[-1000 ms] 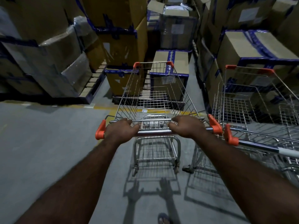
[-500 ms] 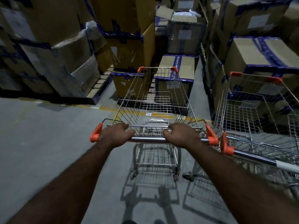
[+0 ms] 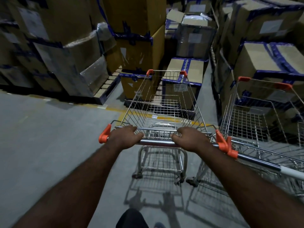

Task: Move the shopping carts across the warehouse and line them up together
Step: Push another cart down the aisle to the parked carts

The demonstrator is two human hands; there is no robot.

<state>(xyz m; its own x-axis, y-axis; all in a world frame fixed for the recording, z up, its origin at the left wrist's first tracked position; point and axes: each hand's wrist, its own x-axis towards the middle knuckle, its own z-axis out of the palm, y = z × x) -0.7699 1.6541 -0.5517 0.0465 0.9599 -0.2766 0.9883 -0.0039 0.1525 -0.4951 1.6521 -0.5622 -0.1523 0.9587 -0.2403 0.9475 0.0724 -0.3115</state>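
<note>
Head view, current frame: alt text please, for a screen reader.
A person's left hand and right hand grip the handle of an empty wire cart on a grey floor. A second cart stands close on its right; stacked taped boxes fill the space ahead.

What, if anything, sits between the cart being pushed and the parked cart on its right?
Nothing visible. The left hand and right hand grip the pushed cart by its handle. The parked cart stands right beside it, orange handle ends almost touching. Stacked boxes stand ahead of its front.
</note>
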